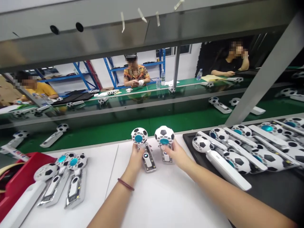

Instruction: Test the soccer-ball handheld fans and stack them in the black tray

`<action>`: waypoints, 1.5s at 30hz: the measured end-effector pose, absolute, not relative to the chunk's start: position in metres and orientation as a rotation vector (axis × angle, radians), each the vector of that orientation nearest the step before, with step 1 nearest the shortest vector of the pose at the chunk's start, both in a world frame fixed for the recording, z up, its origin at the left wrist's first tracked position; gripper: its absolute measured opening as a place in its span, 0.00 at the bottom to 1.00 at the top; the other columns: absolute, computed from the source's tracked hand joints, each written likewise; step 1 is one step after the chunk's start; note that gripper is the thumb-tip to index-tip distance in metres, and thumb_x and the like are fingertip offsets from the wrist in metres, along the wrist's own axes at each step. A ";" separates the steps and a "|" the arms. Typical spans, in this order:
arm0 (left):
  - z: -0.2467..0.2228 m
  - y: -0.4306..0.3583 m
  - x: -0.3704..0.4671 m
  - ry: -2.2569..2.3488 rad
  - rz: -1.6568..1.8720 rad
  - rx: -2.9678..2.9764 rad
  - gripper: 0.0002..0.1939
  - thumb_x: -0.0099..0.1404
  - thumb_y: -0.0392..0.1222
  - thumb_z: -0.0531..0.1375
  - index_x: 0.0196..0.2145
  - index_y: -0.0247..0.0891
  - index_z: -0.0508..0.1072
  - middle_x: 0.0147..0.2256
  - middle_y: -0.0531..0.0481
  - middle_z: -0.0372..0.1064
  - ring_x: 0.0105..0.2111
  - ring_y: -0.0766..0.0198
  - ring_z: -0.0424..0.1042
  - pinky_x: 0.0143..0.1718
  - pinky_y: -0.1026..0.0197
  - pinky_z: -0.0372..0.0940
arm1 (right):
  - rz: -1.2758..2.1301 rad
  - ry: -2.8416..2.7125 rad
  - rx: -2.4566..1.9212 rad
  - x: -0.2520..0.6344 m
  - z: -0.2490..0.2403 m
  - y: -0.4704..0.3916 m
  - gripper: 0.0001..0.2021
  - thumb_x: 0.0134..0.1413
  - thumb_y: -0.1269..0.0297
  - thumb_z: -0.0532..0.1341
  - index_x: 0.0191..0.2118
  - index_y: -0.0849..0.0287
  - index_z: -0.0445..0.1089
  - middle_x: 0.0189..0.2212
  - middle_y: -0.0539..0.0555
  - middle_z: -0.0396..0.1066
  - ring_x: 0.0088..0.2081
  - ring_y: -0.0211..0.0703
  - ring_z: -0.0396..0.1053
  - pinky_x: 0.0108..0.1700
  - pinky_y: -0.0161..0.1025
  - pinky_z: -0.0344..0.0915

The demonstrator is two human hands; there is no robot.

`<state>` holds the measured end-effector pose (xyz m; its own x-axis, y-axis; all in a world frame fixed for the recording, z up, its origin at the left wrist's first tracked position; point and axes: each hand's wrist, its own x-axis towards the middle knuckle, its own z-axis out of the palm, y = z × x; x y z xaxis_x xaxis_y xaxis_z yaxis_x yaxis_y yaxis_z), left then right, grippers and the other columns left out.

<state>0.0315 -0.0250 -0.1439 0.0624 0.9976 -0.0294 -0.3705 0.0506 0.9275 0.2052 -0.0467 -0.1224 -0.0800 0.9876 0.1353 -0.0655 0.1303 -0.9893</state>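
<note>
Two handheld fans with soccer-ball heads stand side by side over the white work surface. My left hand is closed round the neck of the left fan, whose clear handle shows a white inner part and a dark round display. In my right hand is the right fan, gripped just below the head, thumb across its front. Both heads have a turquoise centre facing me. The fingers behind each fan are hidden.
At right a black tray holds several similar fans. More fans lie at left beside a red tape dispenser. A green conveyor belt carries fans beyond. A slanted metal post rises at right; several people sit across.
</note>
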 end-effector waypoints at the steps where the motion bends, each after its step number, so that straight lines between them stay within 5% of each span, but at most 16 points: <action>1: -0.148 -0.029 0.033 0.875 1.222 0.925 0.30 0.47 0.49 0.67 0.46 0.39 0.62 0.38 0.47 0.71 0.36 0.58 0.71 0.38 0.59 0.64 | 1.292 -1.280 -1.066 0.206 -0.129 -0.045 0.24 0.45 0.56 0.64 0.48 0.56 0.58 0.46 0.56 0.66 0.48 0.48 0.64 0.51 0.45 0.59; 8: -0.149 -0.047 0.037 0.716 0.931 0.712 0.19 0.57 0.42 0.60 0.44 0.40 0.59 0.32 0.49 0.69 0.27 0.62 0.70 0.31 0.56 0.65 | 1.768 -0.874 -1.034 0.205 -0.136 -0.046 0.16 0.49 0.57 0.61 0.41 0.58 0.58 0.32 0.54 0.69 0.32 0.46 0.70 0.35 0.46 0.67; 17: -0.143 -0.046 0.032 0.595 0.867 0.734 0.21 0.56 0.33 0.58 0.46 0.42 0.57 0.38 0.47 0.67 0.32 0.60 0.70 0.37 0.55 0.64 | 1.836 -0.734 -0.970 0.214 -0.123 -0.048 0.18 0.47 0.69 0.61 0.44 0.56 0.56 0.35 0.51 0.67 0.38 0.46 0.70 0.40 0.46 0.66; 45: -0.142 -0.045 0.028 0.644 0.821 0.745 0.24 0.54 0.35 0.61 0.48 0.44 0.61 0.41 0.45 0.67 0.41 0.51 0.69 0.40 0.49 0.64 | 1.971 -0.757 -0.951 0.211 -0.119 -0.052 0.22 0.46 0.64 0.64 0.46 0.54 0.57 0.39 0.53 0.67 0.38 0.46 0.69 0.41 0.47 0.65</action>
<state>0.0276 -0.0453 -0.1420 0.5260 0.8228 -0.2152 -0.4054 0.4650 0.7870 0.2106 -0.0523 -0.1188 -0.3945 0.8513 -0.3459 -0.4010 -0.4982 -0.7688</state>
